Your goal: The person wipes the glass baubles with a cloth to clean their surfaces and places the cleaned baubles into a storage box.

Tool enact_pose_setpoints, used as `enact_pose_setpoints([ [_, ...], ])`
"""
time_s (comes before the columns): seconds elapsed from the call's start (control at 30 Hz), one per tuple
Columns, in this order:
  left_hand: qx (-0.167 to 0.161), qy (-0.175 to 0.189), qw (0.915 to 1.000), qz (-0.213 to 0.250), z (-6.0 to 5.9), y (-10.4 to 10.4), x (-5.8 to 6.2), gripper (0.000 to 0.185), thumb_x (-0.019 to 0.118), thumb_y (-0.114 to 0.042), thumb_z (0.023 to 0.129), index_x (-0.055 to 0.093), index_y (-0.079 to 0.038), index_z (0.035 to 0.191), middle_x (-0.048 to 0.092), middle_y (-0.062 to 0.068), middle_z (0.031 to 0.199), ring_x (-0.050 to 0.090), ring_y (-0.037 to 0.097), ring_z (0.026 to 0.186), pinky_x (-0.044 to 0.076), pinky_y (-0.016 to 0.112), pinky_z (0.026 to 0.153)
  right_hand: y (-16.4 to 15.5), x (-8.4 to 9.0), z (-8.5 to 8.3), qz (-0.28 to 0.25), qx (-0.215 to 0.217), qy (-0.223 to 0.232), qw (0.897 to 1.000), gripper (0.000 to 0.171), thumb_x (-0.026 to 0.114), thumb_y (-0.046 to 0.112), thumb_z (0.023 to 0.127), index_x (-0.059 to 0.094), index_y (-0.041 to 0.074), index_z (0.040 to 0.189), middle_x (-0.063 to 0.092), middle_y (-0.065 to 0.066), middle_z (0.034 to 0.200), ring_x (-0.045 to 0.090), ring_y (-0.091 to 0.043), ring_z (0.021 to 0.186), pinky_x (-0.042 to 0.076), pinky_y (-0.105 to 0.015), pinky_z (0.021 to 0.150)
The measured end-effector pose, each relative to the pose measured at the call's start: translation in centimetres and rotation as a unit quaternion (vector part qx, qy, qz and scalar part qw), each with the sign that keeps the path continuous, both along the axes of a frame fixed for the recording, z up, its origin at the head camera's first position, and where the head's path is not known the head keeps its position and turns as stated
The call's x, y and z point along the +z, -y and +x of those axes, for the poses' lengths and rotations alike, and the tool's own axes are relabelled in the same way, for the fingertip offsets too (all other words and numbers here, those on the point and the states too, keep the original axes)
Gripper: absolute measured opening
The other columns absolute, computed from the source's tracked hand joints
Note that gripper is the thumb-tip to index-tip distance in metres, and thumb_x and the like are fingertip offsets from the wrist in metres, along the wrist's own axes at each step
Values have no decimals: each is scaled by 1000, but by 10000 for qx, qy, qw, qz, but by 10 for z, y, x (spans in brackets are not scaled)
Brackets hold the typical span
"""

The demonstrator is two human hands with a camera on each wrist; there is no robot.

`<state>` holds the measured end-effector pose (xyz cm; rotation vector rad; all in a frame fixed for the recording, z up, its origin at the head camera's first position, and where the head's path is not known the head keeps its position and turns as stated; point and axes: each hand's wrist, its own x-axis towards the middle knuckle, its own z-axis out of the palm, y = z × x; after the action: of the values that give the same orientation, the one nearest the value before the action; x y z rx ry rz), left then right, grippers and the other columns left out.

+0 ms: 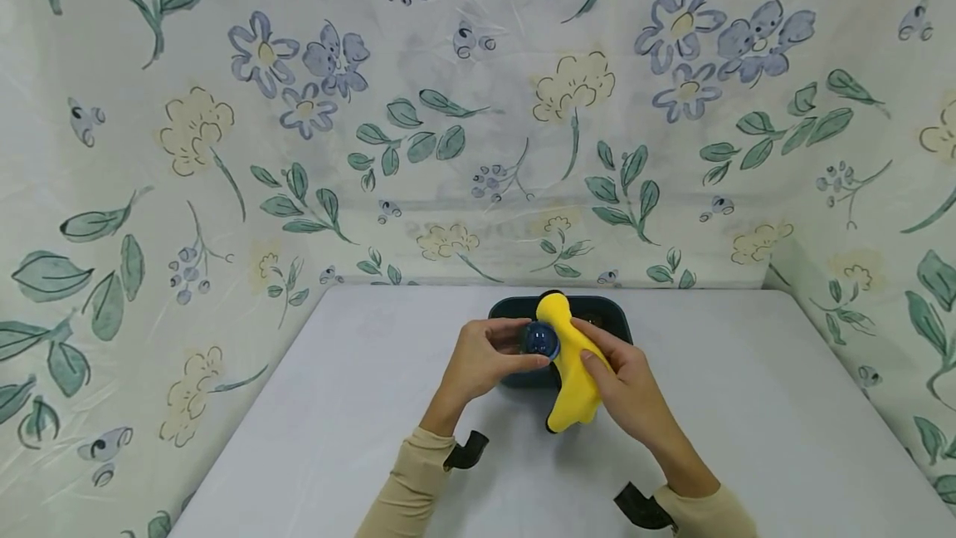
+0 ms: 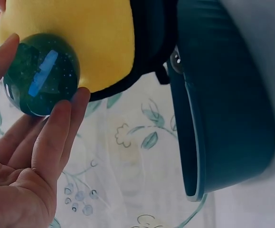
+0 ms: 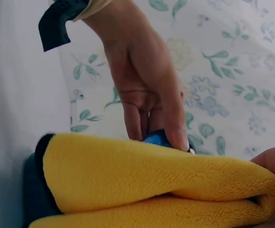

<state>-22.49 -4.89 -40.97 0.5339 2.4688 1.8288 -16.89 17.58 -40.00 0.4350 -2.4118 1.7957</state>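
My left hand (image 1: 489, 353) holds a dark blue-green glossy ball (image 1: 541, 340) between thumb and fingers, up over the near side of a dark teal bin (image 1: 515, 380). Small specks and a bright reflection show on the ball in the left wrist view. A yellow plush cloth (image 1: 578, 376) with dark edging hangs against the ball's right side. Its upper part is pinched by my right hand (image 1: 631, 384), thumb on the near face. The right wrist view shows the cloth (image 3: 128, 175) folded over, covering most of the ball.
The bin stands towards the back of a white table (image 1: 358, 405), with its inside partly hidden by the cloth and hands. A small shiny round thing (image 2: 176, 59) shows at the bin's rim. Behind the table hangs a floral sheet (image 1: 478, 148), which also runs along both sides.
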Motion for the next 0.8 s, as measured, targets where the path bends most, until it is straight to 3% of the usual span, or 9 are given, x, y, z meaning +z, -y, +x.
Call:
enact_pose_setpoints([
  [0.2,107,-71,9999,-104,1,-2,-1,56,92,-20,77,72,-2,126,76,17,121,77,28,103,64,30,86,9,-4,5,547,-159,-530,9970,43,54,8,106,55,9,149,63,-18,143,62,-14,81,58,-17,78],
  [0.33,67,-174,9996,-205,2,-5,-2,56,92,-21,77,72,0,125,75,17,122,77,28,102,65,30,85,9,-6,7,794,-137,-1009,9916,42,55,5,105,58,8,147,72,-17,112,55,-6,69,57,-18,70],
  [0.43,4,-248,9993,-285,3,-8,-3,57,92,-22,77,71,1,125,75,16,123,77,27,103,65,31,84,8,-6,6,986,-110,-1326,9862,43,55,3,104,58,7,146,72,-12,102,55,-4,70,57,-19,69],
  [0.53,-39,-302,9988,-380,6,-10,-2,57,92,-23,76,72,-1,125,75,14,124,77,26,105,65,31,85,6,-5,5,1133,-115,-1559,9812,43,56,0,102,59,5,145,74,-14,119,60,-6,80,60,-20,77],
  [0.8,-297,-495,9977,-352,15,-14,4,55,93,-22,75,74,-5,124,76,7,124,74,23,109,64,32,87,-6,0,1,1193,61,-1615,9796,43,53,-1,104,56,2,147,70,-18,132,61,-7,82,60,-20,77],
])
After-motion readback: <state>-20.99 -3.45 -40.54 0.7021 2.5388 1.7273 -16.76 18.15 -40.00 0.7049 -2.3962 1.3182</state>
